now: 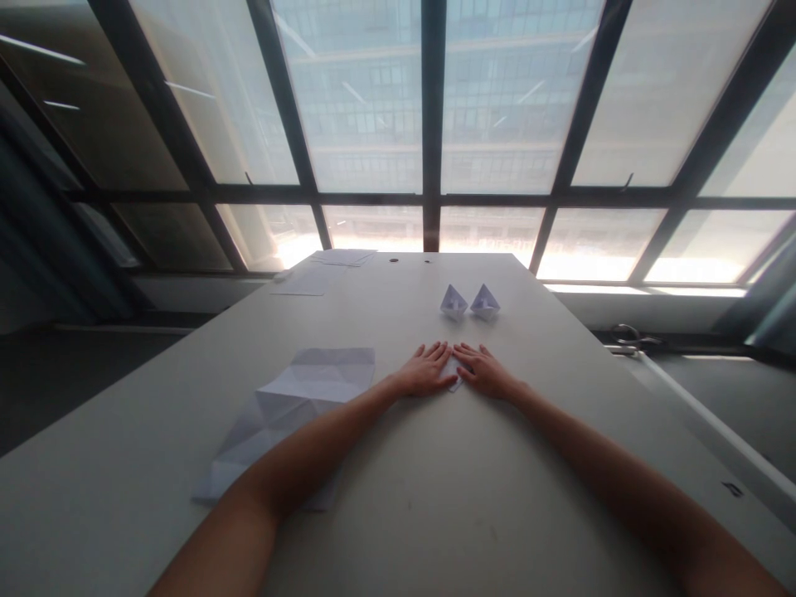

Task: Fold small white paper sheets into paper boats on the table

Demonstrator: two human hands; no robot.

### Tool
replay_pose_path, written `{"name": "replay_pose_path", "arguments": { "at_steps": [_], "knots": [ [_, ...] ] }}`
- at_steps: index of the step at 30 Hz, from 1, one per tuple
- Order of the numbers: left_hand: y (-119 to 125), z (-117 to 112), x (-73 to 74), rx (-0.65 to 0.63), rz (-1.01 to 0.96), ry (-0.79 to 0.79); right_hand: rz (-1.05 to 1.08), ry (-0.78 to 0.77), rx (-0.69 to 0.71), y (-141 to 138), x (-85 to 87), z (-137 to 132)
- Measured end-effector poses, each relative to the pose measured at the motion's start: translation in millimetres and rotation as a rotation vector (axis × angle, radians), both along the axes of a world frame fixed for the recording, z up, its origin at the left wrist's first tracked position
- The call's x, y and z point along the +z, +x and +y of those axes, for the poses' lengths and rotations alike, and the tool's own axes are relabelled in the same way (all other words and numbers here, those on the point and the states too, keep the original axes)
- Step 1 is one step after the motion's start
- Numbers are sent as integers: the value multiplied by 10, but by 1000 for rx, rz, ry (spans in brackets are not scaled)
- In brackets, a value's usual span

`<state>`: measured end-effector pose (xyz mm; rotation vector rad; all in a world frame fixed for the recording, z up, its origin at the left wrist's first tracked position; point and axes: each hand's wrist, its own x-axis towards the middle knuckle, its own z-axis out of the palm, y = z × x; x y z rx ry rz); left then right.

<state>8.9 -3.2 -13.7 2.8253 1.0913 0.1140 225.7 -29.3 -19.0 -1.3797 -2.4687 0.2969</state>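
Note:
Both hands lie flat over a small folded piece of white paper (454,383) on the table. My left hand (428,370) presses its left side with the fingers stretched out. From the right, my right hand (483,371) rests on it, also with extended fingers. Most of the folded paper is hidden beneath the hands; its lower tip shows between the thumbs. Just beyond the fingertips stand two folded paper boats, a left one (453,303) and a right one (485,303). A large creased sheet of paper (311,381) lies under and beside my left forearm.
The white table (398,489) stretches to a wall of windows (366,99). Flat paper sheets (304,280) lie at its far left. Two small dark spots sit near the far edge. Scissors (625,336) appear beyond the right edge, near a white bar (715,423).

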Motion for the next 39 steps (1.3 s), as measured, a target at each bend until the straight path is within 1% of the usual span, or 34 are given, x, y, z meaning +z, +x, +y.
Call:
{"name": "replay_pose_path", "arguments": {
  "at_steps": [3,6,10,14,19,21,24,26,32,39],
  "knots": [
    [-13,-1,29,-48,6,-4,-22,-2,-65,1,-13,12],
    [-15,-2,49,-82,11,-6,-38,-1,-174,4,-20,25],
    [-11,-11,66,-84,7,-10,-44,-5,-324,21,-46,50],
    [-6,-19,77,-78,3,-11,-37,-6,-390,46,-99,81],
    [-3,-20,69,-73,8,0,-32,9,-379,48,-93,75],
    [-3,-22,64,-77,2,5,-40,6,-322,40,-64,51],
    [-3,-29,63,-86,-19,6,-55,-2,-190,26,-19,8],
    [-3,-34,66,-85,-26,2,-62,-7,-154,17,2,-13],
    [-7,-31,73,-86,-16,-15,-65,-24,-185,2,18,-15],
    [-13,-8,46,-95,-14,2,-65,-18,-194,1,-1,3]
  ]
}}
